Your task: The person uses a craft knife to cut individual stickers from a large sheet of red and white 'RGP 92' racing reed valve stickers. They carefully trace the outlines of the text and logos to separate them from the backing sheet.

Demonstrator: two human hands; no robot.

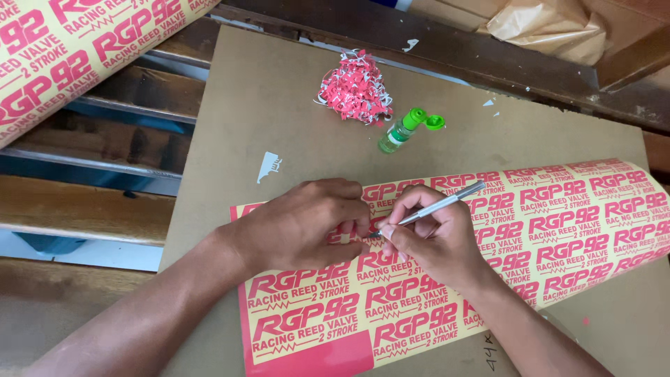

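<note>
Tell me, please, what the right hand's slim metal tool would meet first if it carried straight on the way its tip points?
Probably the left hand: the right hand aims the silver tool leftward and down, its tip right by the left fingertips pressing the yellow sticker sheet. Depth is uncertain.
</note>
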